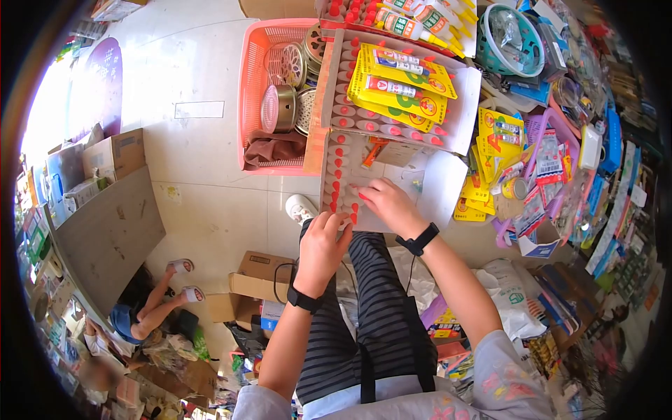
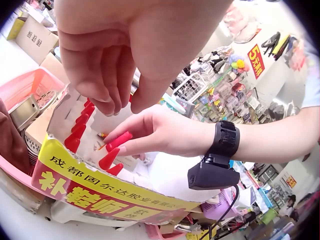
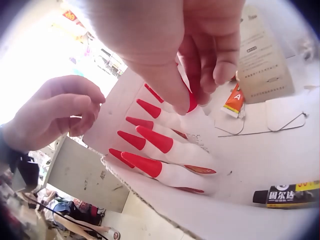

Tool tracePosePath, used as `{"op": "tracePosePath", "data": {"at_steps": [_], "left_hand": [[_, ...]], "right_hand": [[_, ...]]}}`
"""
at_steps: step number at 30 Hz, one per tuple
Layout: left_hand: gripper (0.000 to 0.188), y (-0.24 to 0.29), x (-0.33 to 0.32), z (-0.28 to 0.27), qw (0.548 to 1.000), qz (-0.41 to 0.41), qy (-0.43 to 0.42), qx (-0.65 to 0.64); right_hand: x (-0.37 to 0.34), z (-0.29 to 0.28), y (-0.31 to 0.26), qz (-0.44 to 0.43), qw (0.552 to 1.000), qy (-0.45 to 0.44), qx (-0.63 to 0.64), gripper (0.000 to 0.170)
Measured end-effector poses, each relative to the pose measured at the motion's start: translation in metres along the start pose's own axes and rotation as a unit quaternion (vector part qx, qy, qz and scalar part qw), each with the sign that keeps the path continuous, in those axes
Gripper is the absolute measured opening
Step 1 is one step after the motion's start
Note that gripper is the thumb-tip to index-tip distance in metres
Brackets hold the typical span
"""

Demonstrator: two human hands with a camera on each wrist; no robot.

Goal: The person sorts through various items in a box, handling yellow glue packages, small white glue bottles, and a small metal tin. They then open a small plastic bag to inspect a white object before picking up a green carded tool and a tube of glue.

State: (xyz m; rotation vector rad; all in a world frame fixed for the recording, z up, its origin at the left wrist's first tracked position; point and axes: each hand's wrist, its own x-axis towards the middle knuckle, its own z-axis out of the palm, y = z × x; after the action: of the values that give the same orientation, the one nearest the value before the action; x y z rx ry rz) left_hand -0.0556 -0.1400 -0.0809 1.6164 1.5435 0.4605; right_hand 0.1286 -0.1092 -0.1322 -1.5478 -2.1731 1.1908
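Note:
My right hand (image 1: 390,206) reaches into an open white cardboard box (image 1: 437,192). In the right wrist view, its thumb and fingers pinch a white glue bottle by the red cap (image 3: 192,103). Beside that bottle, more red-capped glue bottles (image 3: 155,139) stand in rows along the box's side. Over the near left corner of the box is my left hand (image 1: 322,245), its fingers loosely bent with nothing between them. An orange tube (image 3: 234,100) lies on the box floor, and a black glue tube (image 3: 287,196) lies near the box's side.
A second box of bottles with yellow glue packs (image 1: 402,87) on top adjoins this one. To the left stands a pink basket (image 1: 246,105) with metal tins. Yellow packs and a purple basket (image 1: 553,126) crowd the right. Someone's legs (image 1: 150,308) show at lower left.

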Motion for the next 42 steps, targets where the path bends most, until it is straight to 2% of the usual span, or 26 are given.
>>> {"op": "tracePosePath", "data": {"at_steps": [8,11,14,17,21,24,27,30,36,39,42], "left_hand": [[0.019,-0.003,-0.002,0.000,1.000,-0.006,0.014,-0.011],[0.019,-0.003,-0.002,0.000,1.000,0.001,0.018,-0.006],[0.018,-0.002,-0.002,-0.002,1.000,-0.001,0.017,-0.008],[0.018,-0.001,-0.002,-0.004,1.000,-0.017,0.004,-0.018],[0.019,-0.001,0.000,-0.001,1.000,-0.011,0.009,-0.017],[0.018,0.000,0.000,-0.002,1.000,-0.011,0.012,-0.019],[0.019,0.001,0.001,-0.003,1.000,-0.003,0.011,-0.018],[0.019,0.001,0.002,-0.001,0.999,-0.007,0.008,-0.031],[0.018,0.004,0.002,0.001,0.999,-0.007,0.010,-0.032],[0.018,0.007,0.002,0.000,0.999,-0.014,0.006,-0.046],[0.018,0.007,0.003,0.001,0.999,-0.018,-0.001,-0.050]], "right_hand": [[0.005,0.014,0.011,0.068,0.997,-0.023,0.029,0.037],[0.003,0.010,0.010,0.083,0.996,-0.030,0.007,0.035],[-0.003,-0.001,0.014,0.072,0.991,0.084,-0.074,0.035],[0.001,-0.028,0.009,0.085,0.954,0.253,-0.139,0.035],[0.005,-0.035,0.018,0.103,0.942,0.257,-0.188,0.035],[0.001,-0.022,0.031,0.231,0.934,0.247,-0.113,0.039],[-0.003,-0.016,0.042,0.375,0.888,0.259,0.067,0.045],[0.000,-0.010,0.050,0.378,0.812,0.333,0.295,0.046],[0.012,-0.011,0.070,0.358,0.859,0.243,0.273,0.025],[0.000,-0.024,0.058,0.360,0.902,0.191,0.141,0.016],[-0.025,-0.031,0.045,0.230,0.938,0.243,0.088,0.013]]}}
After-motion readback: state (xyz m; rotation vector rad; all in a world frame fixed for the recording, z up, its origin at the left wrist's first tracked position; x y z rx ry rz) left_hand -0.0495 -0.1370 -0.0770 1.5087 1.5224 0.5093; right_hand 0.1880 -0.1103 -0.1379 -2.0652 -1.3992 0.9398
